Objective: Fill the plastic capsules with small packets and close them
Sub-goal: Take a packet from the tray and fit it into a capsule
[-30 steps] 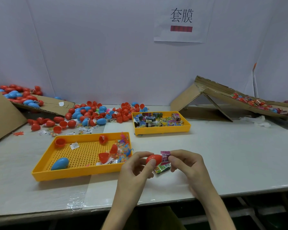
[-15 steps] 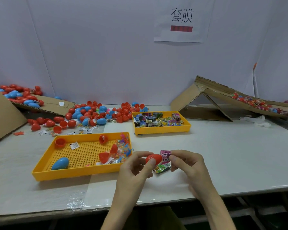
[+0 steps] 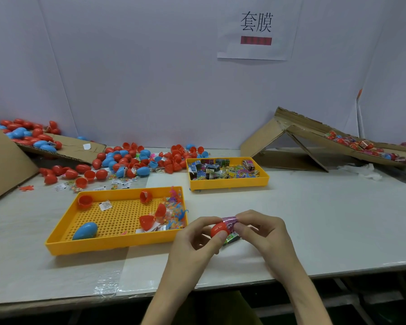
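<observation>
My left hand (image 3: pixel 195 240) pinches a red plastic capsule (image 3: pixel 218 229) between thumb and fingers, just above the table's front middle. My right hand (image 3: pixel 263 233) pinches a pink printed packet (image 3: pixel 230 222) that lies over the capsule's right end. A green packet (image 3: pixel 231 238) shows under the two hands; which hand holds it I cannot tell. The far yellow tray (image 3: pixel 229 181) is full of printed packets. The near yellow perforated tray (image 3: pixel 85 245) holds a blue capsule (image 3: pixel 85 231), red capsule halves and small toy bags.
Loose red and blue capsules (image 3: pixel 127 160) are heaped at the back left, partly on a cardboard ramp (image 3: pixel 73 148). A cardboard chute (image 3: pixel 314 139) at the back right carries wrapped capsules. Crumpled white paper (image 3: pixel 366 172) lies beneath it. The table edge runs just below my wrists.
The hands have drawn closer together and the pink packet now lies further over the red capsule's end. Everything else on the table is unmoved.
</observation>
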`<move>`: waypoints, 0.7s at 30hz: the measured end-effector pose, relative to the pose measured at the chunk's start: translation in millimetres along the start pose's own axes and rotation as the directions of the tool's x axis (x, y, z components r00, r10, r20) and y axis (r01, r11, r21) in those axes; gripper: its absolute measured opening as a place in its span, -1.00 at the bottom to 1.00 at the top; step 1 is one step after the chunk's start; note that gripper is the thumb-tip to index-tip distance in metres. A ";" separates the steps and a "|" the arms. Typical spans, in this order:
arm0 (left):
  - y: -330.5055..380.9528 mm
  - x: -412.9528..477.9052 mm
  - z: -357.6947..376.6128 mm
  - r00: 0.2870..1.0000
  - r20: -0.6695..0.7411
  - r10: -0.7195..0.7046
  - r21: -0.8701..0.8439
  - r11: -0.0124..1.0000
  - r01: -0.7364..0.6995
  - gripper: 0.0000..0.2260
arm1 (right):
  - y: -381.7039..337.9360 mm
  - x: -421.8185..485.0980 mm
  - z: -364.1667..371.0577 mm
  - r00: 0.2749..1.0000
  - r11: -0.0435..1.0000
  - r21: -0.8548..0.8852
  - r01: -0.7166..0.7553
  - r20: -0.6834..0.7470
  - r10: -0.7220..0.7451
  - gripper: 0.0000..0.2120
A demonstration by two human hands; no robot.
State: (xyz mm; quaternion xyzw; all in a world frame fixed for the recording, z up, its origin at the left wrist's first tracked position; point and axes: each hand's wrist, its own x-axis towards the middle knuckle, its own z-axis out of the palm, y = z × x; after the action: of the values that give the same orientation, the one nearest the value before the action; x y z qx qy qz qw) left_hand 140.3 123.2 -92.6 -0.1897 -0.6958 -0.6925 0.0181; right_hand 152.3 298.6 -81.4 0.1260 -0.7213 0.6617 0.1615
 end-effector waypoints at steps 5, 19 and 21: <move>0.0 -1.4 -0.5 1.000 -0.007 0.006 0.013 1.000 -0.006 -0.69 | 0.7 0.2 -0.3 1.000 1.000 -0.023 0.000 -0.026 0.000 -0.81; 1.6 -1.3 -0.2 1.000 -0.023 -0.005 0.049 0.999 0.006 -0.73 | -2.3 0.1 -0.2 0.999 0.999 -0.045 0.007 0.045 -0.005 -0.90; 1.3 -1.5 -0.6 1.000 -0.029 -0.001 0.048 0.999 0.003 -0.72 | -0.9 0.2 -0.7 0.999 0.998 -0.058 0.019 0.044 -0.017 -0.83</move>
State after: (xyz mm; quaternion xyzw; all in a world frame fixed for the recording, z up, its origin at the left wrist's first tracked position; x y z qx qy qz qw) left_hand 141.9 122.2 -91.8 -0.1784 -0.7121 -0.6782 0.0320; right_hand 152.5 299.2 -80.4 0.1421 -0.7425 0.6360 0.1553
